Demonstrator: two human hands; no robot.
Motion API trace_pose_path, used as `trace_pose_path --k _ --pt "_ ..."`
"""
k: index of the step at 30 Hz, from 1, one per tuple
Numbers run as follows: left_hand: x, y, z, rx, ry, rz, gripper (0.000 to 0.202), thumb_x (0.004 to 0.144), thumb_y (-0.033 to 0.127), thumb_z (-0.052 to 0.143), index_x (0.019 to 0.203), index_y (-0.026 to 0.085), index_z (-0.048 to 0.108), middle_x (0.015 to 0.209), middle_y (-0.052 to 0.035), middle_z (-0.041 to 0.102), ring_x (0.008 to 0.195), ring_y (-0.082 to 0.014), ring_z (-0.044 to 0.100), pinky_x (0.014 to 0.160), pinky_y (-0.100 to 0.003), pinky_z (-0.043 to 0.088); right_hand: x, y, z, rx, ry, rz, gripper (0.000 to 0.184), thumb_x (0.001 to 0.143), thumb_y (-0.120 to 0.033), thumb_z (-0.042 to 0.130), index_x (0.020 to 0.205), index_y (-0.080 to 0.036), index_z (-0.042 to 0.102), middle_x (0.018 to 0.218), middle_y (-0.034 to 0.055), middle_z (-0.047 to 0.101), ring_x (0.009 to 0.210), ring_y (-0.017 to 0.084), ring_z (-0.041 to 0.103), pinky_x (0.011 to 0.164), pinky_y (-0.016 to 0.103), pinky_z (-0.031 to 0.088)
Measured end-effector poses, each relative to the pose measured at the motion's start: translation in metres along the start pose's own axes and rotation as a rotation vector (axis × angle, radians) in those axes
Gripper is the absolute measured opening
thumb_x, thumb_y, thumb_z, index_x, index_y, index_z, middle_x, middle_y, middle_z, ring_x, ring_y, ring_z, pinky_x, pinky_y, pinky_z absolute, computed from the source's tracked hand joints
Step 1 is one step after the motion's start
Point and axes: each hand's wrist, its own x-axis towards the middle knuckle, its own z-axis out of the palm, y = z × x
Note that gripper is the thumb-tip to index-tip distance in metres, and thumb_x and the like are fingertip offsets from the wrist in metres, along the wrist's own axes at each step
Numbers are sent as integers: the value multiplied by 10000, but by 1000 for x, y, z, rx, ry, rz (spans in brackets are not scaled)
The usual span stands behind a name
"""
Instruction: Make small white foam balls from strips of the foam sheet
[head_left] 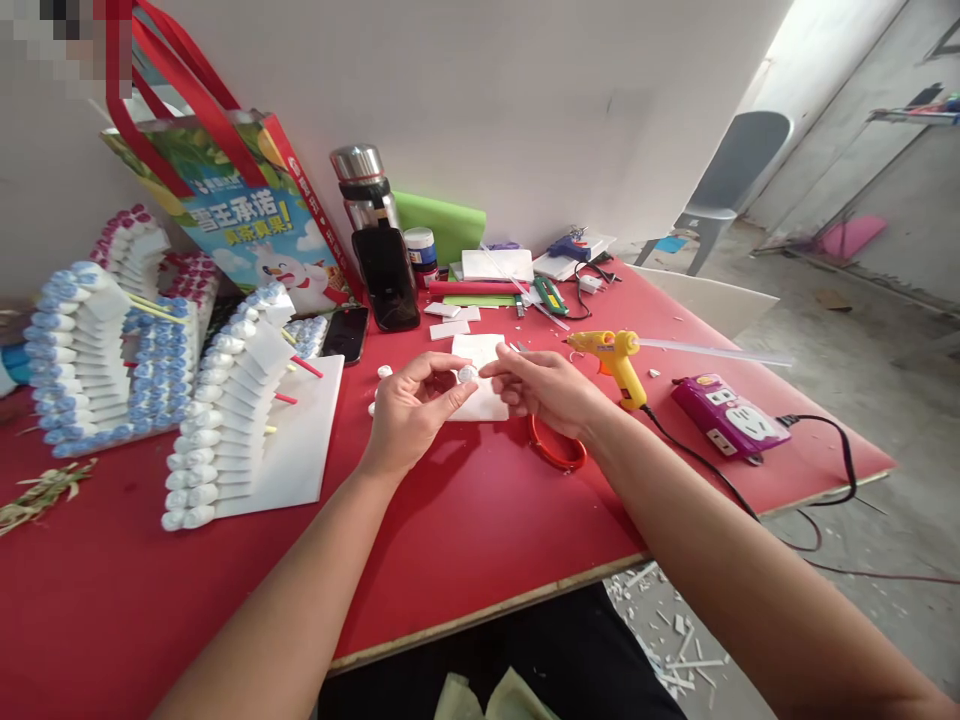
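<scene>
Bare concrete room, white wall behind, grey chair (731,180) at 2 o'clock. Red table (465,520) across the view, seen from above.

At centre, 2 bare hands raised just over the tabletop. Left hand (409,410) curled, thumb and forefinger pinched on a small white round piece (466,374). Right hand (547,385) meeting it from 3 o'clock, fingertips (491,368) closed on or against the same piece; exact grip too small to tell. Beneath the hands, a white foam sheet (480,352) lying flat. Just below the right wrist, a red ring (555,452), partly hidden.

At 3 o'clock of the hands, a yellow glue gun (616,360) propped on the table, clear stick (712,352) jutting from its back. Further toward 3 o'clock, a purple power strip (729,415) with a black cord (825,440) trailing off the edge.

At 9 o'clock, a white stepped model (240,420) on a white base, edged with rows of small white capsule shapes. Beyond it at 10 o'clock, a similar blue-edged model (97,350).

At 11 o'clock, a printed shopping bag (240,215) with red handles. At 12 o'clock, a steel flask (364,185), a black phone (386,275) leaning upright, a second phone (346,332) lying flat, a green sheet (442,222) and scattered white offcuts.

White scraps on the floor (675,640) at 5 o'clock.
</scene>
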Motion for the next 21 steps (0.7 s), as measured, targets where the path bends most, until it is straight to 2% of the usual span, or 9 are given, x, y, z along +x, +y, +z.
trace_pose_path --k 2,4,6,9,12,15,18,21 --pt "0 -2 0 15 19 12 226 760 285 808 962 202 750 919 -36 710 815 -163 637 741 -280 521 -14 -5 -10 -451 209 -89 457 890 -616 573 806 -168 608 691 6 532 579 110 415 560 273 344" --pt "0 -4 0 11 30 5 219 752 285 812 941 192 752 905 -40 709 816 -167 640 740 -281 525 -29 -9 -21 -965 316 -172 379 901 -555 576 814 -187 599 716 23 557 631 148 469 591 290 339" --pt "0 -4 1 -16 42 -24 217 744 287 815 928 187 757 890 -42 711 805 -166 643 730 -278 528 -43 -9 -27 -1380 314 -144 342 867 -522 621 886 -181 597 787 64 582 688 198 527 603 307 338" --pt "0 -3 3 -104 59 -106 257 698 279 848 921 181 768 842 -39 717 771 -168 651 699 -277 530 -55 -5 -24 -1708 227 -22 324 869 -416 605 1014 -127 602 898 148 602 739 260 592 614 332 369" --pt "1 -3 3 -247 29 -229 281 670 275 868 910 170 764 807 -32 720 722 -156 664 720 -293 545 -55 -3 -14 -1857 213 14 307 857 -266 554 1079 -60 604 950 218 612 800 307 628 664 362 407" --pt "2 -4 4 -394 -31 -366 297 684 269 863 939 165 754 868 -42 743 714 -137 678 781 -307 559 -49 -5 -8 -1850 214 109 389 833 -275 560 1132 -28 591 931 250 635 862 363 646 672 378 415" --pt "3 -3 4 -496 -43 -458 300 671 241 874 934 161 755 917 -57 760 735 -131 693 812 -303 568 -43 -6 -14 -1747 225 217 449 805 -264 559 1186 -27 554 910 239 664 852 365 666 627 361 399" --pt "4 -2 4 -567 -31 -511 271 662 209 881 899 150 762 934 -67 768 771 -129 703 833 -287 577 -42 -6 -27 -1675 257 195 342 808 -268 549 1104 -98 576 878 183 680 836 336 668 603 345 377"
